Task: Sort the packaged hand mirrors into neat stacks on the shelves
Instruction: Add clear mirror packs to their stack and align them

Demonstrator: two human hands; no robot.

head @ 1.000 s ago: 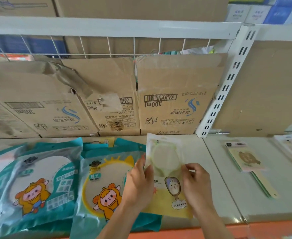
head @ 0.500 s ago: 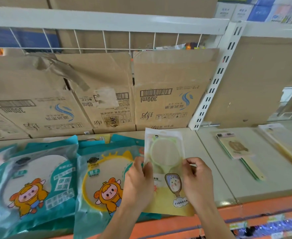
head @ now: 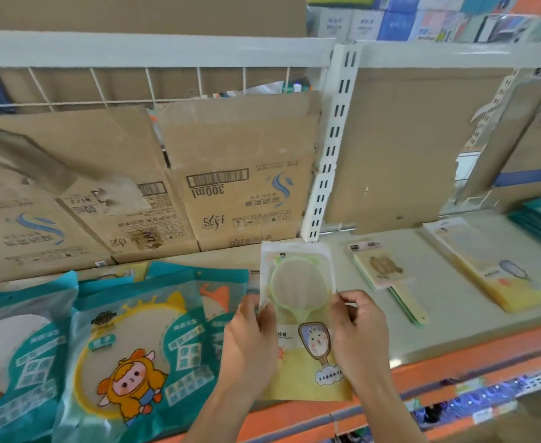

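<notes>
Left hand (head: pixel 247 343) and right hand (head: pixel 358 337) are pinching the mirror pack (head: pixel 298 292), fingers (head: pixel 347 298) clamped on its side edges. It's hanging over the shelf (head: pixel 438 330) front, handle end pointing at the person, and the matching yellow pack (head: pixel 486 270) is sitting off to the right.

The left hand (head: pixel 247 343) hides the left edge of the mirror package (head: pixel 298 314). The far-left teal package (head: pixel 10 362) is cut by the picture's edge. Its small print is too blurred to read.

Gripped packet (head: pixel 301 327): white top, pale-green-framed mirror (head: pixel 299 282), yellow base, rabbit cartoon; left of grip, teal packets (head: pixel 128 346), orange cartoon figures; right of grip, cream packet (head: pixel 381 266), brown bear motif.
</notes>
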